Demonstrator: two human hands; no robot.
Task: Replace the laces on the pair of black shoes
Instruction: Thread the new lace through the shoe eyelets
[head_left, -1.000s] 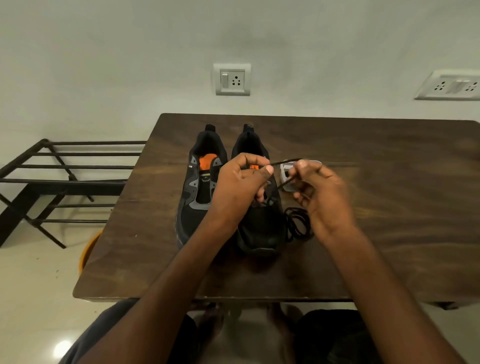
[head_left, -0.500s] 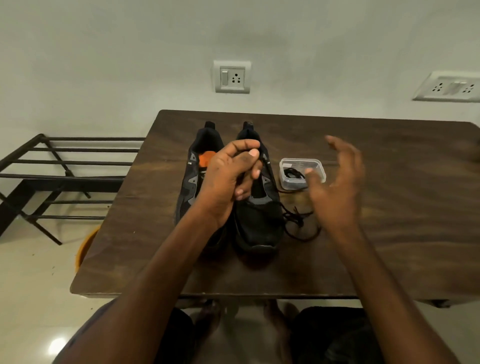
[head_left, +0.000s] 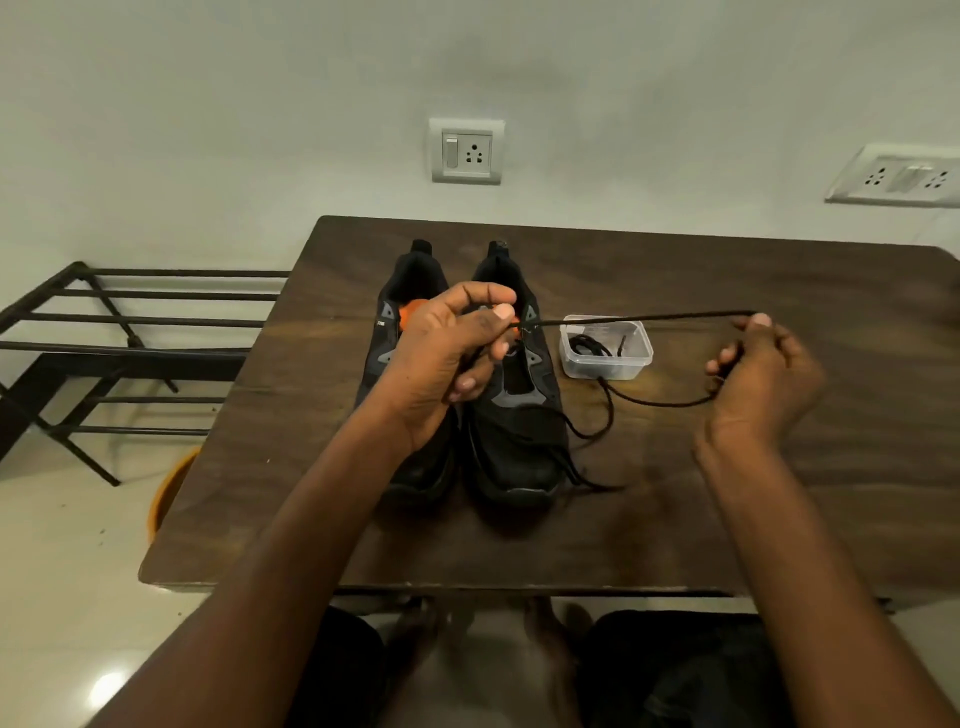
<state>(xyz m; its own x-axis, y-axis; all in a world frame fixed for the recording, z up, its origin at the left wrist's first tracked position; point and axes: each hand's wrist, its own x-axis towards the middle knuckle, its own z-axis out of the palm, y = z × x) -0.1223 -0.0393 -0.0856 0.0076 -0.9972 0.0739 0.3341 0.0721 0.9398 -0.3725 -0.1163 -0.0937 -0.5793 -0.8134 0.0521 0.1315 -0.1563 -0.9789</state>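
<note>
A thin black cord shoelace (head_left: 644, 318) runs taut between the two hands, above the near-right shoe of a pair of black mesh trainers with grey panels (head_left: 519, 415) that stand side by side, toes toward the person, on a dark brown wooden table (head_left: 727, 493). The left hand (head_left: 441, 358) pinches one end of the lace between thumb and forefinger, its other fingers curled beneath, hovering over the tongue and upper eyelets of that shoe. The right hand (head_left: 763, 379) is well out to the right, thumb and forefinger pinching the lace where it doubles back; from its fingers the slack loops down to the table and trails to the toe of the same shoe.

Just beyond the stretched lace, between the two hands, sits a small clear plastic tub (head_left: 605, 358) holding another coiled black lace. The left shoe shows an orange lining just past the left knuckles.

The step in hand looks like drawing the lace through the right-hand shoe's eyelets, though whether it is going in or coming out cannot be told. The next move calls for steady tension from the right fingers while the left guides the end.

Behind the table are a black metal rack (head_left: 130, 338) and white wall sockets (head_left: 466, 150).
</note>
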